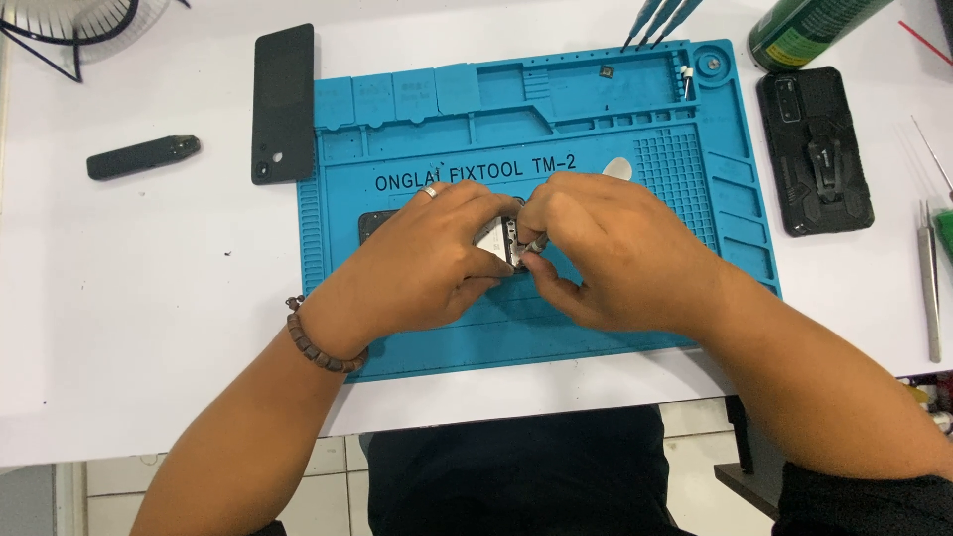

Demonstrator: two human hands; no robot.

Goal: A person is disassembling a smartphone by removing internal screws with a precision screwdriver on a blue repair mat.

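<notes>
While both hands meet at the middle of the blue mat (417, 347), the work sits mid-way: a dark phone (372, 226) lies face down on the mat with its back already off, and bare silver metal (494, 243) shows between the fingers — nothing looks reassembled yet. The left hand (427, 258), ring on one finger and a bead bracelet (320, 344) at the wrist, is curled over the phone, pressing it down. The right hand (606, 253) is pinched shut on a slim tool (531, 245) whose tip meets the metal; what kind of tool it is I cannot tell.

The mat is soft-looking rubber, moulded into shallow trays and a ribbed grid, and lies on a smooth white worktop (149, 298). A flat matte black back cover (283, 104) rests just beside the mat's left edge — a chunky, ridged black case (816, 151) lies to the right. Thin steel tweezers (929, 283) lie near the right edge, and a green can (809, 28) stands at the top.
</notes>
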